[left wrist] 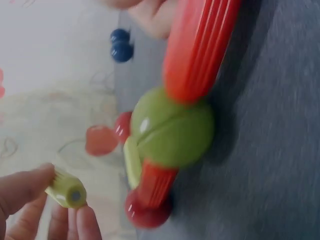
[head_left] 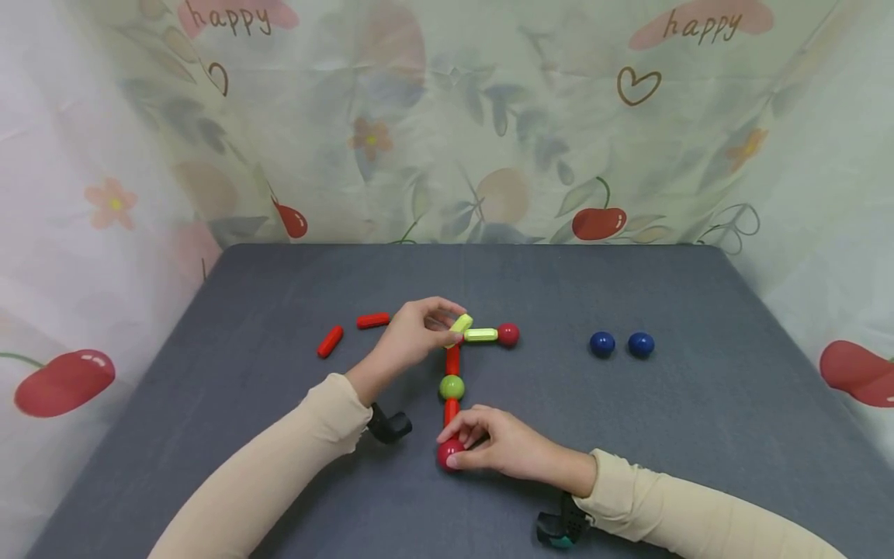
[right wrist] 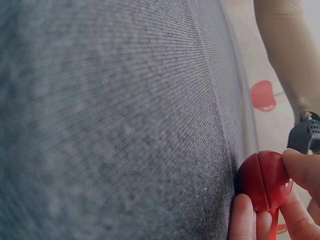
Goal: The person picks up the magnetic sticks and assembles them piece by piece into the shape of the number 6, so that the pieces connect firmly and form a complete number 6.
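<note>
My left hand (head_left: 412, 330) pinches a yellow-green magnetic rod (left wrist: 69, 192) by its sides; a grey disc shows at its free end. Below it a joined chain lies on the table. From the near end it runs red ball (right wrist: 265, 180), red rod (head_left: 452, 411), green ball (head_left: 452, 387), second red rod (head_left: 453, 361) and far red ball (left wrist: 145, 212). From that far ball, another yellow-green rod (head_left: 482, 335) reaches right to a third red ball (head_left: 508, 335). The near red ball is gripped between thumb and fingers of my right hand (head_left: 506, 442).
Two loose red rods, one slanted (head_left: 330, 341) and one nearly level (head_left: 373, 320), lie left of the chain. Over to the right sit two blue balls, one (head_left: 602, 344) beside the other (head_left: 640, 344). A printed curtain (head_left: 447, 155) hangs behind the grey table (head_left: 698, 427).
</note>
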A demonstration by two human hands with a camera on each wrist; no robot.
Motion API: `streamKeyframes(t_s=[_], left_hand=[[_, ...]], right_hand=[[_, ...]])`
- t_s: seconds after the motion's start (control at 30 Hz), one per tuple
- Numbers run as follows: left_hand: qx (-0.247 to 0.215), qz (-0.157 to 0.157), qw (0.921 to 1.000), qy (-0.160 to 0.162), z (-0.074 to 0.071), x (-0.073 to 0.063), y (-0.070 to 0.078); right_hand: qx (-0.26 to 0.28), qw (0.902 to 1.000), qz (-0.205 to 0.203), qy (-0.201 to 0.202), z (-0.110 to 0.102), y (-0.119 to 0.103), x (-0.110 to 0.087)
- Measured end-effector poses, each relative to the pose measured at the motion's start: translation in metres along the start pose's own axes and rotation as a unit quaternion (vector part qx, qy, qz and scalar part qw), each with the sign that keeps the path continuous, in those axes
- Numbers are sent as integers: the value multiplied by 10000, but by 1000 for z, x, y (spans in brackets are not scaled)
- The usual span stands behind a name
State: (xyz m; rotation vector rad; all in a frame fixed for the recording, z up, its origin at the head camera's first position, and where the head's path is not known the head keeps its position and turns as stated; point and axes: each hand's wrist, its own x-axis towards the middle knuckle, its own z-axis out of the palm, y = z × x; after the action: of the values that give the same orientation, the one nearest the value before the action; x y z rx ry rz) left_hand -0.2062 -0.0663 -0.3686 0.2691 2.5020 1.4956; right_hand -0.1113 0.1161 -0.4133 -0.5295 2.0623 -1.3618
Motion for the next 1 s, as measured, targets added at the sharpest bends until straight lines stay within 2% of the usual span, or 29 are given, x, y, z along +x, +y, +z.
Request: streamKeyframes(t_s=[0.17,0.3,0.43,0.53,0.67,0.87,1.0], left_hand=[[158,407,9977,-517,19,5,-2],[434,581,9920,-1029,32,10,-3],[951,785,9791,-1616,41,15,-2],[1268,952,9686,-1914,46,18,-2],[1566,1149,9582,-2103,49,22,0],[2089,1417,9379,-2378,53,24,3],[2145,1328,9364,-2441,55,24,5]], right_hand=[[0,10000,-86,-13,1,2,1],[29,9999,-153,-6,1,3,1],[47,9999,-165,-23,0,3,1],[42,9999,-143,-45,0,2,0],[57,9999,-92,-62,0,2,0],[6,9999,-151,-34,0,3,0],[11,9999,-151,-26,0,3,0]])
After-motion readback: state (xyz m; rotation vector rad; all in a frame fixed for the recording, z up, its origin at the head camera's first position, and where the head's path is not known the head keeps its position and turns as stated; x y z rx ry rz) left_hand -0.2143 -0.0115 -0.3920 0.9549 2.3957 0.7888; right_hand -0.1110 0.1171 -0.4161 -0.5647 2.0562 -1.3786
